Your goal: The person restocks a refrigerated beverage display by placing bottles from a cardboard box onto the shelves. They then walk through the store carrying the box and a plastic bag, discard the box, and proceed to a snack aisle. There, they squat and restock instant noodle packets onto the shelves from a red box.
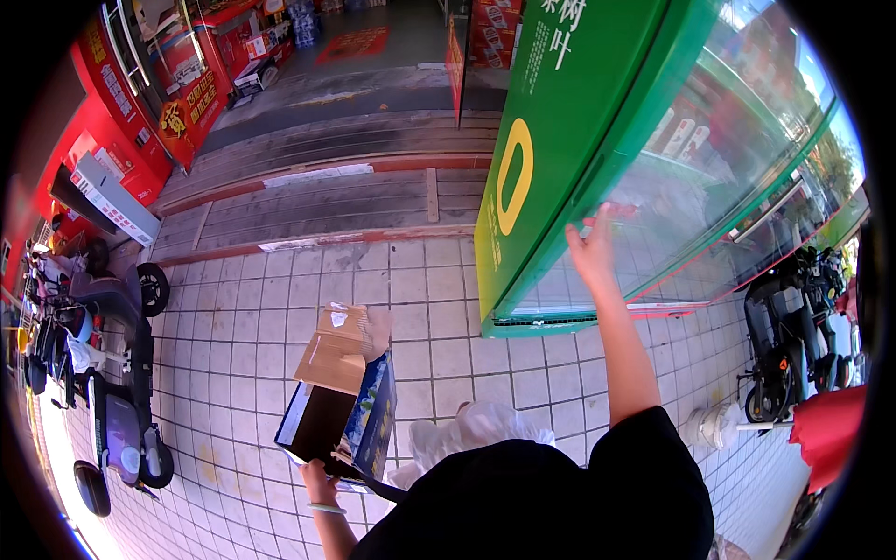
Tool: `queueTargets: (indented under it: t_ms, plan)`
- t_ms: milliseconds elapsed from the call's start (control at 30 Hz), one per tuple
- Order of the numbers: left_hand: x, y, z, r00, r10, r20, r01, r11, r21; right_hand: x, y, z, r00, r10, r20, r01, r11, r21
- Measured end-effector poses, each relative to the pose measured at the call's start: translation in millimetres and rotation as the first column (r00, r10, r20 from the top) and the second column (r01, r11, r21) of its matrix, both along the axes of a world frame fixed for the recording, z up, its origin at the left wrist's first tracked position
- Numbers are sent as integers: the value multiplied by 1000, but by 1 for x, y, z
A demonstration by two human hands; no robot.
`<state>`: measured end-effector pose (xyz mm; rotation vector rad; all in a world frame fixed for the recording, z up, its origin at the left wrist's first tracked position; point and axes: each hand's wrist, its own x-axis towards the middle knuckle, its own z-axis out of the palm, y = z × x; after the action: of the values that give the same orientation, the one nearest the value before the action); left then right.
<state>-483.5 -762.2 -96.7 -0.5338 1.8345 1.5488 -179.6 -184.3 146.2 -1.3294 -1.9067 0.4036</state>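
My left hand (318, 481), with a pale bangle at the wrist, grips the near edge of an open blue cardboard box (378, 420). The box's brown flaps (330, 360) stand raised, and its inside is dark. My right hand (593, 245) is raised at the edge of the glass door (672, 210) of a green drinks cooler (560, 126), fingers spread; whether they touch the frame cannot be told. Bottles show faintly behind the glass. White plastic bags (455, 434) lie beside the box, partly hidden by my black-clothed body.
Wooden steps (336, 196) lead up to a shop doorway. An electric scooter (122, 420) stands at the left, more scooters (784, 336) at the right. A grey-white board (115, 196) leans by the steps. A white base with a pole (714, 425) is on the tiles at right.
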Motion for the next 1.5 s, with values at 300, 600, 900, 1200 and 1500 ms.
queueTargets:
  t_ms: [300,600,900,1200,1500]
  plan:
    - [-117,63,-20,993,112,31,-112,993,23,-87,1,-98,938,344,-44,-347,932,-107]
    - [-309,166,35,851,-502,-153,324,732,-599,-312,144,-176,564,758,327,-499,628,-597]
    - [-505,339,37,960,280,-24,-279,942,-186,-501,260,-132,339,883,326,-550,467,-692]
    - [-749,605,8,984,165,62,-146,961,-234,-591,482,-163,365,827,427,-223,523,-823]
    - [-916,920,105,997,-3,-81,-32,900,-435,-777,655,-39,563,739,371,-244,577,-780]
